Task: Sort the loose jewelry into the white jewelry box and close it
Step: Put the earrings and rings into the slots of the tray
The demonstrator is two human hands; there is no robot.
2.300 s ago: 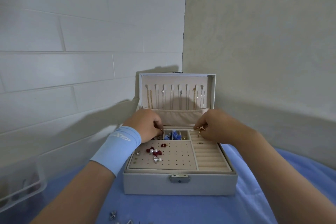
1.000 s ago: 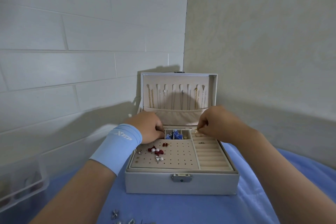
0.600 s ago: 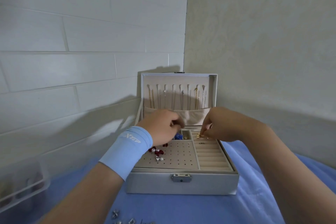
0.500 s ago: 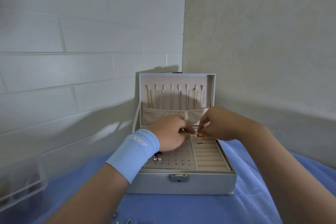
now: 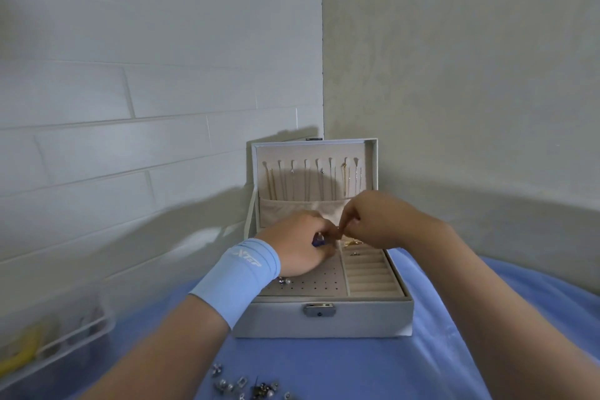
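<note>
The white jewelry box (image 5: 357,318) stands open on the blue cloth, its lid (image 5: 371,172) upright with several thin chains hanging inside. Above the back compartments my left hand (image 5: 298,250) and my right hand (image 5: 380,221) meet fingertip to fingertip. Both pinch a small gold jewelry piece (image 5: 352,241), which hangs just under my right fingers. Something blue (image 5: 319,241) shows under my left fingers. A small ring (image 5: 354,253) sits in the ring rolls on the right. Pearl earrings (image 5: 285,281) peek out beside my left wrist on the perforated panel.
Loose silver jewelry (image 5: 246,386) lies on the blue cloth (image 5: 373,367) in front of the box. A clear plastic container (image 5: 52,338) stands at the lower left. Walls close in right behind and to the left of the box.
My left hand has moved right from the box's back-left compartments to meet my right hand. My right hand has stayed at the back of the ring rolls with the gold piece.
</note>
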